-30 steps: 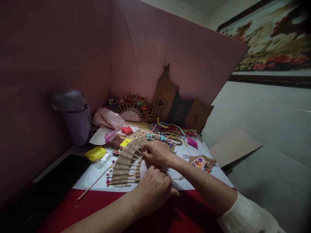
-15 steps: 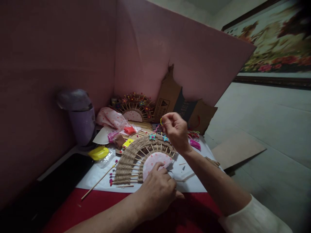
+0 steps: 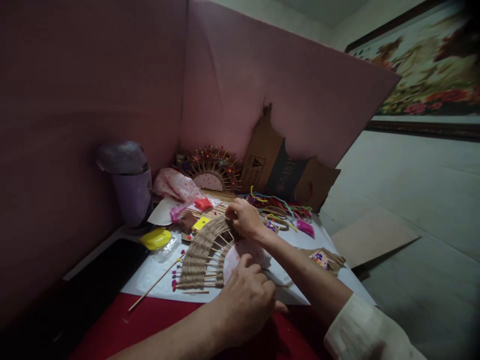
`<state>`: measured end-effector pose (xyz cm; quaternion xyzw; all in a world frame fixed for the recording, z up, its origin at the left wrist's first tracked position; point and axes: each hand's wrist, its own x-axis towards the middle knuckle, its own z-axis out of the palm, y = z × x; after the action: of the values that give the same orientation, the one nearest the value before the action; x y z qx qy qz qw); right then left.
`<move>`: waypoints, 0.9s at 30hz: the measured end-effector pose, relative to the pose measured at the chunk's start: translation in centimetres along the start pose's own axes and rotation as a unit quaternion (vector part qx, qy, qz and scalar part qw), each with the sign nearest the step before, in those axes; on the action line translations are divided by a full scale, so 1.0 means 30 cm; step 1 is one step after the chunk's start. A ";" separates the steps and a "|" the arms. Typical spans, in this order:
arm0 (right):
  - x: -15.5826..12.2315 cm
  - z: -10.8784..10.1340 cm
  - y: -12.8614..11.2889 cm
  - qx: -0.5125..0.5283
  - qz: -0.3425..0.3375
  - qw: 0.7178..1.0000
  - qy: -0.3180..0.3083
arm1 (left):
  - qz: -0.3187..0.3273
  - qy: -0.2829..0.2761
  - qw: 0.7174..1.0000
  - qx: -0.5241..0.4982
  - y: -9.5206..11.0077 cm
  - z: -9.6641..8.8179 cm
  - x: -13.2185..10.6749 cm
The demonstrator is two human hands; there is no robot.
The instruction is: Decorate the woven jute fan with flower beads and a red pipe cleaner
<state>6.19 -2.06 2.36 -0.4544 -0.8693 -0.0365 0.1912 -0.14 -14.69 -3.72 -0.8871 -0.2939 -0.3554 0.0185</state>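
A fan-shaped woven twine piece (image 3: 195, 255) with wooden stick ribs lies in front of me. A pink dotted fabric half-circle (image 3: 233, 257) fills its inner part. My left hand (image 3: 249, 295) rests over the fabric's lower edge, fingers bent and thumb held apart, with no object visible in it. My right hand (image 3: 245, 218) is at the top of the woven band, thumb and fingertips pinched. Whatever is in that pinch is hidden. Small magenta and purple beads (image 3: 174, 284) tip the sticks at the lower left. The right hand and forearm cover the fan's upper right.
A bead-tipped stick (image 3: 155, 282) lies left of the fan. Around it are yellow clay (image 3: 155, 238), red clay (image 3: 203, 203) and a magenta packet (image 3: 305, 228). Coloured cords (image 3: 288, 205) lie behind. A decorated fan (image 3: 208, 181), torn cardboard (image 3: 258, 150) and purple container (image 3: 133, 192) stand farther back.
My right hand has come down and left from above the fan to its top edge. The yellow strip in its pinch is out of sight, as are the blue flowers. My left hand stays put.
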 end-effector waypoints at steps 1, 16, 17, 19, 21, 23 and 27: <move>0.006 0.009 0.000 -0.011 -0.008 1.000 -0.005 | 0.000 0.002 1.000 -0.002 0.000 -0.001 0.000; 0.032 0.044 0.005 -0.004 -0.014 1.000 0.007 | -0.003 0.003 1.000 0.005 -0.004 -0.011 0.005; 0.034 0.042 0.005 0.002 -0.011 1.000 0.010 | -0.003 0.004 1.000 0.004 -0.004 -0.011 0.006; 0.037 0.036 0.007 0.014 -0.005 1.000 0.016 | -0.003 0.004 1.000 0.003 -0.006 -0.011 0.008; 0.038 0.027 0.008 0.022 -0.001 0.999 0.024 | -0.005 0.003 1.000 0.004 -0.008 -0.009 0.008; 0.034 0.015 0.011 0.025 -0.003 0.999 0.025 | -0.005 0.004 1.000 0.007 -0.009 -0.008 0.007; 0.004 0.000 0.019 0.003 -0.036 0.999 -0.022 | 0.004 0.009 1.000 0.015 -0.007 -0.006 0.003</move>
<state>6.60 -1.62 2.35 -0.4228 -0.8892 -0.0306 0.1721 -0.31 -14.53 -3.55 -0.8846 -0.2953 -0.3592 0.0362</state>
